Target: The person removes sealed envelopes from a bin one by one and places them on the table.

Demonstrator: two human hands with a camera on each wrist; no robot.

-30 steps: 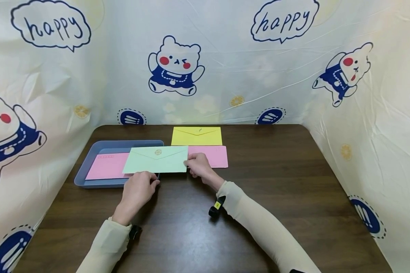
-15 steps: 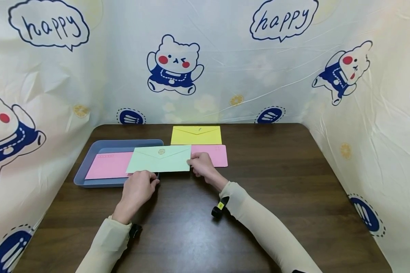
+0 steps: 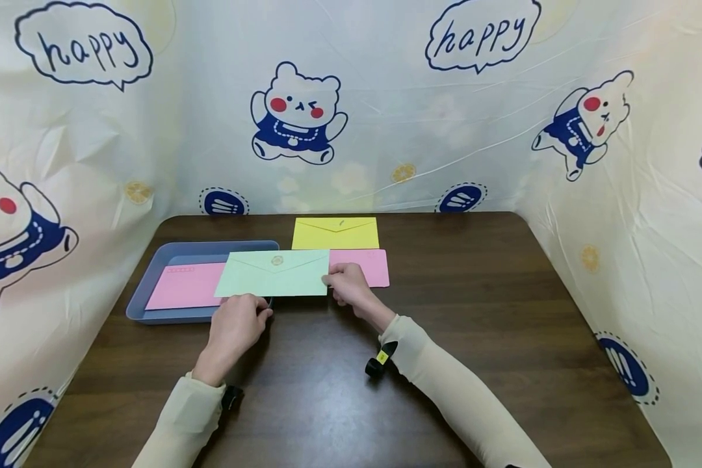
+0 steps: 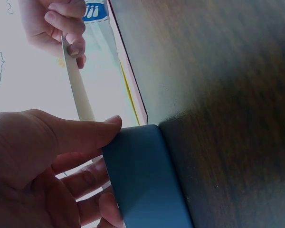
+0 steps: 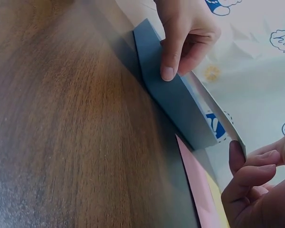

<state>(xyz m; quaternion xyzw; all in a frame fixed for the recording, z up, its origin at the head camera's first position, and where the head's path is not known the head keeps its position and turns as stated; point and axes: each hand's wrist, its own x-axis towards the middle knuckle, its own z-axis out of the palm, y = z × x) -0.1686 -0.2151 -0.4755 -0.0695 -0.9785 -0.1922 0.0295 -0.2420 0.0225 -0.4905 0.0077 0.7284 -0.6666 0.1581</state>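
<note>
A mint green envelope (image 3: 272,276) is held above the blue tray's right part, its right edge pinched by my right hand (image 3: 352,290). My left hand (image 3: 236,331) grips the near rim of the blue tray (image 3: 169,316), thumb outside and fingers over the edge, as the left wrist view shows on the tray wall (image 4: 142,175). Inside the tray lies a pink envelope (image 3: 184,286), partly hidden by the green one. In the right wrist view the green envelope (image 5: 218,111) appears edge-on, raised off the table.
Right of the tray, a second pink envelope (image 3: 368,266) lies on the brown table (image 3: 474,312), partly behind the green one. Beyond it a yellow envelope (image 3: 336,234) lies near the far edge. A printed curtain (image 3: 386,117) stands around the table.
My right hand and the green envelope have shifted slightly to the right, uncovering a little more of the pink envelope in the tray. My left hand stays at the tray rim.
</note>
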